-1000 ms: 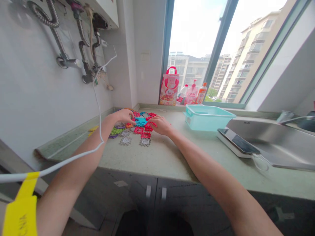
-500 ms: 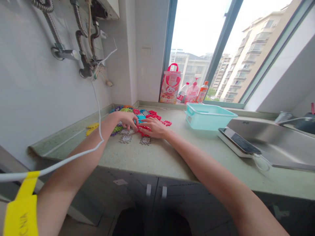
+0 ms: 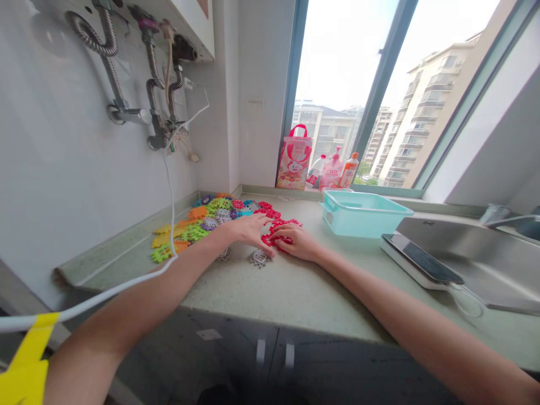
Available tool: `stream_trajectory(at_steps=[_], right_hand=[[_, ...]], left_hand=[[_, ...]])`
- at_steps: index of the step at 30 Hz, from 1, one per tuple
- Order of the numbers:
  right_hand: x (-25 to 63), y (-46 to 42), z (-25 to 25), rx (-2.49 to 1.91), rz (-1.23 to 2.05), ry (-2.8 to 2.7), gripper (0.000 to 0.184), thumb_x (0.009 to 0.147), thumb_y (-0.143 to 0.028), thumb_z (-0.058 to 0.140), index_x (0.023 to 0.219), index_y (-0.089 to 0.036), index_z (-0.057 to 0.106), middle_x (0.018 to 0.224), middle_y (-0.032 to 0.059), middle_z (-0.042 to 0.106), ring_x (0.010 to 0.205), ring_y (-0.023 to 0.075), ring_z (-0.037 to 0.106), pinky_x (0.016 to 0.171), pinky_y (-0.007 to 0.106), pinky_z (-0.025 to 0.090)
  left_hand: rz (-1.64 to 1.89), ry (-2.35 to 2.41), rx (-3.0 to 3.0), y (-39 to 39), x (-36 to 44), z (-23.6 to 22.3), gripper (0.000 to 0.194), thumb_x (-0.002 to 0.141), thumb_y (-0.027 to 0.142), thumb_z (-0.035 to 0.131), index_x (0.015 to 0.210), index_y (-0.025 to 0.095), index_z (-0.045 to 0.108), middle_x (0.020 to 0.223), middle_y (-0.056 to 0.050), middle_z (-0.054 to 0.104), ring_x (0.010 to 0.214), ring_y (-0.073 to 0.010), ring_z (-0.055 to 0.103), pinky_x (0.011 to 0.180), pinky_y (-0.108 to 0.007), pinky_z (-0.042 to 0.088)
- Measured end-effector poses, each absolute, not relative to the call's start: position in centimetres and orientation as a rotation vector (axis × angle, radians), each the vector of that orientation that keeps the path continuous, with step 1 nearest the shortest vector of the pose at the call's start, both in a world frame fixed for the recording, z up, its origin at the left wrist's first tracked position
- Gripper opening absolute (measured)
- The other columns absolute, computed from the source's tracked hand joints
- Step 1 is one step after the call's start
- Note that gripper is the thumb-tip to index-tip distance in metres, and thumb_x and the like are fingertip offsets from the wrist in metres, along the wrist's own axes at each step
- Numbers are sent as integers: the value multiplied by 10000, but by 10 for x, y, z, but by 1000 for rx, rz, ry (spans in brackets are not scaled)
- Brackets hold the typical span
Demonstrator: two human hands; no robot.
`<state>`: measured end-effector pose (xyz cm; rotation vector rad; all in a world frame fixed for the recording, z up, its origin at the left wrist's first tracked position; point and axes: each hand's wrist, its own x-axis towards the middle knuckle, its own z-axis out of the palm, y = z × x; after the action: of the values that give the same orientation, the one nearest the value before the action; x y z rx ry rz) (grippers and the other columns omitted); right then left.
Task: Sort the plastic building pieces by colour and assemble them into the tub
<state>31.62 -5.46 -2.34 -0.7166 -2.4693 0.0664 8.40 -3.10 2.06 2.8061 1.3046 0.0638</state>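
Note:
Colourful snowflake-shaped plastic building pieces lie spread on the counter, several of them red point(image 3: 266, 211), green point(image 3: 194, 231) and orange point(image 3: 197, 213). My left hand point(image 3: 248, 228) is open above the front of the pile, thumb apart from the fingers, its tips touching or just over red pieces. Facing it, my right hand point(image 3: 298, 243) rests on the counter with bent fingers closed over a cluster of red pieces point(image 3: 278, 229); its palm side is hidden. A grey piece point(image 3: 259, 257) lies just in front of the left thumb. Another grey piece point(image 3: 225, 254) is partly covered by my left forearm.
A turquoise plastic basin point(image 3: 365, 216) stands right of the pieces. Beyond it are a phone point(image 3: 422, 260) on a white block and a steel sink point(image 3: 498, 270). Bottles and a pink bag point(image 3: 295, 163) line the windowsill. A white cable point(image 3: 126, 283) crosses above my left forearm.
Both hands have moved right, and the red pieces under them now lie farther right. My left hand has gone from bent fingers to spread ones; my right fingers are more curled. The view has tilted up slightly.

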Motion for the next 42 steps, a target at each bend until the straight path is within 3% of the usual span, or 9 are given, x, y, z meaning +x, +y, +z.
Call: stream_trajectory(at_steps=[3, 12, 14, 16, 20, 27, 34, 37, 42], right_hand=[[325, -55, -20, -719, 30, -2517, 216, 997, -238, 607, 1105, -240, 794, 1163, 88, 769, 1095, 247, 704, 1021, 411, 532], [327, -49, -20, -837, -100, -2479, 286, 1056, -406, 565, 1219, -270, 757, 1359, 102, 697, 1283, 282, 618, 1110, 496, 457], [329, -48, -19, -883, -118, -2468, 287, 1066, -414, 550, 1230, -286, 749, 1363, 88, 698, 1283, 277, 617, 1105, 496, 455], [331, -47, -18, -903, -126, -2472, 282, 1073, -412, 540, 1223, -295, 748, 1349, 75, 706, 1272, 269, 622, 1098, 484, 455], [331, -49, -15, -914, -132, -2490, 278, 1074, -409, 538, 1181, -287, 764, 1357, 77, 701, 1254, 271, 632, 1089, 481, 456], [333, -50, -12, -954, -111, -2536, 316, 1081, -426, 510, 1145, -279, 782, 1370, 78, 694, 1256, 275, 638, 1095, 491, 462], [336, -50, -13, -982, -67, -2543, 350, 1077, -443, 496, 1188, -270, 780, 1419, 102, 666, 1320, 311, 606, 1112, 536, 460], [335, -50, -13, -968, -59, -2551, 361, 1078, -440, 488, 1197, -259, 776, 1408, 104, 673, 1317, 312, 609, 1122, 531, 457], [336, -50, -12, -965, -52, -2554, 360, 1076, -432, 488, 1204, -254, 774, 1390, 106, 683, 1288, 308, 628, 1123, 523, 457]], left_hand=[[-87, 1381, 2688, -20, 71, 18, 1344, 569, 878, 752, 1658, 219, 320, 1718, -157, 283, 1573, -399, 269, 1260, -448, 275], [-258, 1519, 2537, -7, 34, 45, 1214, 488, 855, 820, 1529, 291, 555, 1616, -134, 482, 1415, -412, 506, 1160, -434, 413], [-165, 1471, 2578, 0, 28, 44, 1036, 583, 839, 782, 1449, 290, 632, 1570, -100, 544, 1396, -381, 530, 1157, -398, 416], [76, 1431, 2680, 11, 23, 38, 840, 784, 789, 644, 1433, 257, 644, 1589, -83, 524, 1454, -332, 477, 1204, -361, 363], [270, 1538, 2800, 33, 17, 19, 682, 1017, 572, 358, 1579, 210, 490, 1706, -87, 341, 1586, -264, 273, 1298, -399, 183], [30, 1829, 2770, 42, -13, 31, 455, 896, 410, 558, 1291, 263, 732, 1394, -50, 690, 1264, -249, 640, 1113, -308, 463], [167, 2129, 2582, 36, -63, 58, 590, 771, 264, 684, 1360, 290, 702, 1344, -42, 722, 1194, -287, 684, 1003, -307, 533], [282, 2281, 2519, 37, -66, 59, 518, 830, 227, 615, 1331, 300, 726, 1346, -55, 721, 1189, -300, 685, 994, -345, 540], [352, 1998, 2595, 46, -53, 43, 420, 988, 324, 479, 1327, 303, 728, 1335, -16, 733, 1206, -231, 678, 1053, -290, 494]])
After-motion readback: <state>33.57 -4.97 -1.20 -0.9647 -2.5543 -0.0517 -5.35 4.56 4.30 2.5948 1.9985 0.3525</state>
